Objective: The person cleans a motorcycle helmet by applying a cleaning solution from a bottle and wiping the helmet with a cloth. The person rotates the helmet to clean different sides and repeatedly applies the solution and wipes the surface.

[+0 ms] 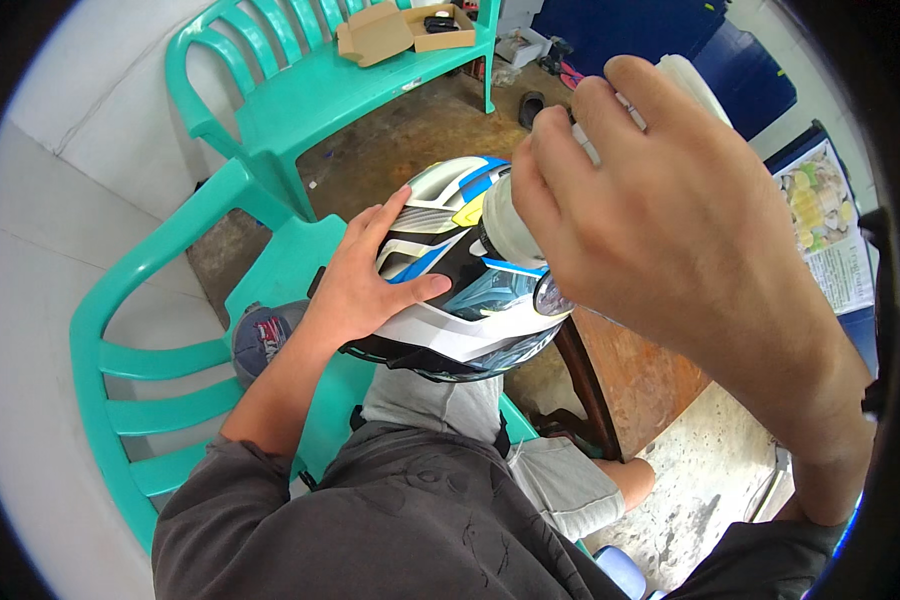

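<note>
White, blue and black glossy motorcycle helmet (460,275) rests on lap. Left hand (365,280) flat on its shell, fingers spread. Right hand (660,215) grips pale plastic bottle (510,225), nozzle at visor.

Dark grey short-sleeved shirt (creased, faint pattern), light grey shorts, bare forearms, no rings or watch visible

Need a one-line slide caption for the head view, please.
Left hand steadies a white, blue and black helmet on the lap; right hand holds a pale bottle against its visor.
</note>
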### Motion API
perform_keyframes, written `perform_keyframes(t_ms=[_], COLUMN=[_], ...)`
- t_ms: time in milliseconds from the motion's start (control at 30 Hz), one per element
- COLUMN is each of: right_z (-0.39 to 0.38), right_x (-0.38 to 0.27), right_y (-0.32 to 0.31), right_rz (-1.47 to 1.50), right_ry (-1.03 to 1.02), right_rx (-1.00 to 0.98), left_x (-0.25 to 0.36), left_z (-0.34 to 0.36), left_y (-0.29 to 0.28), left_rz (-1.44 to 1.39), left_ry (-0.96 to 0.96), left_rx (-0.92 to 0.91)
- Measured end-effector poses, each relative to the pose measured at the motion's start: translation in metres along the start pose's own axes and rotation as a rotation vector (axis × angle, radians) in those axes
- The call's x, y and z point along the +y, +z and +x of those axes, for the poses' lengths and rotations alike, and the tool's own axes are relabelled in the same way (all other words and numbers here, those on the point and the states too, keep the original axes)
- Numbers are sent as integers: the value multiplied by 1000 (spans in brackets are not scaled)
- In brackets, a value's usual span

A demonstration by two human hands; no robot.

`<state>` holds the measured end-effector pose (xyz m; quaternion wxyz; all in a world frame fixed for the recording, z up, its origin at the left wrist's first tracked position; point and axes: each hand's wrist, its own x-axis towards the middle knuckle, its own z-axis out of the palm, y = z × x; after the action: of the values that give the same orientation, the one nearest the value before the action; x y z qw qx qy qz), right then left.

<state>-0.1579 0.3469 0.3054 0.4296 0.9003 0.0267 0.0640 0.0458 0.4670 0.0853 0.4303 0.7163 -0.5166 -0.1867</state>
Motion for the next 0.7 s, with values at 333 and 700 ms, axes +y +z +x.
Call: perform_keyframes(t_ms=[333, 700], right_z=[3, -11], right_x=[2, 8], right_y=[0, 0], right_rz=[-95, -46], right_ry=[-67, -154], right_rx=[20, -288], left_x=[3, 1], left_z=[1, 0], left_y=[0, 0], left_rz=[-8, -84], left_ry=[-16, -46], left_rx=[-6, -5])
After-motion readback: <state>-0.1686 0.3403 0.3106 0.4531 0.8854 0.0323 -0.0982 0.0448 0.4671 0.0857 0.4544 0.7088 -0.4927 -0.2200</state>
